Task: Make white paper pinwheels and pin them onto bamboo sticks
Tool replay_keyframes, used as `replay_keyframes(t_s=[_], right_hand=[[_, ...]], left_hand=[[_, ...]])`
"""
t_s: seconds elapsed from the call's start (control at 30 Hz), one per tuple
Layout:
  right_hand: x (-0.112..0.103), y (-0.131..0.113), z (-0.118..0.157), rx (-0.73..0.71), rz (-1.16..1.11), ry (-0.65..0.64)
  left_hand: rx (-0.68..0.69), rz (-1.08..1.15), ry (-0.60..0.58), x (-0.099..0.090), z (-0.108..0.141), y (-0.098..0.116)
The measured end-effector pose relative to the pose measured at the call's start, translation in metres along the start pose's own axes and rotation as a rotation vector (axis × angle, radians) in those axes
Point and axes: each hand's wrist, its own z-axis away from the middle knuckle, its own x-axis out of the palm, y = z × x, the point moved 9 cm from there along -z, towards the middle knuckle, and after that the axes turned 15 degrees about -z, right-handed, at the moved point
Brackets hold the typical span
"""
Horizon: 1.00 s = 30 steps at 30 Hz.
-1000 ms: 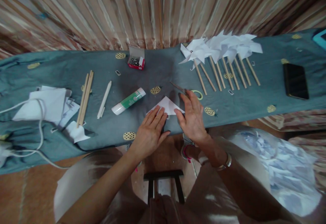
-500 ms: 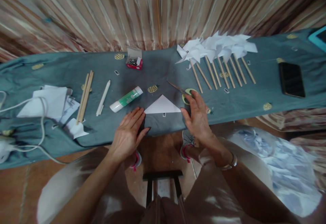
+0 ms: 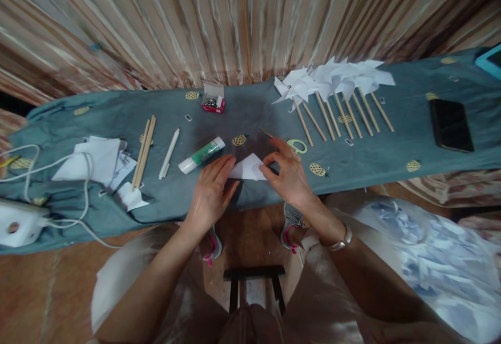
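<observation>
A white sheet of paper folded into a triangle [image 3: 247, 167] lies near the table's front edge, between my hands. My left hand [image 3: 213, 187] rests flat at its left corner, fingers stretched out and thumb apart. The thumb and fingers of my right hand [image 3: 288, 173] pinch the right side of the folded paper, its right corner hidden by them. Just beyond that hand are scissors with a green handle [image 3: 298, 146], their blades partly covered by my fingers. A white and green glue stick [image 3: 201, 155] lies beyond my left hand.
Several white paper pinwheels on sticks [image 3: 332, 80] lie at the back right, with a black phone [image 3: 451, 125] farther right. Left are a white pen [image 3: 169, 153], wooden sticks [image 3: 144, 151], paper pieces [image 3: 94, 158] and a corded white power strip [image 3: 21, 224]. An open red box [image 3: 213, 103] holds small metal pieces.
My right hand has moved left from beside the scissors onto the paper's right side and pinches it. The paper's right part looks narrower. My left hand stays at the left corner.
</observation>
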Motion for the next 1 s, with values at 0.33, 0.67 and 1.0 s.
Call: replay_keyframes(t_s=[0.33, 0.67, 1.0], right_hand=[[0.008, 0.000, 0.007, 0.183, -0.325, -0.178], [-0.011, 0.025, 0.012, 0.389, -0.747, -0.212], [-0.037, 0.001, 0.024, -0.113, -0.141, -0.109]], left_hand=[[0.092, 0.013, 0.043, 0.003, -0.025, 0.037], [0.156, -0.019, 0.223, -0.016, -0.026, 0.039], [0.204, 0.023, 0.205, -0.007, -0.022, 0.038]])
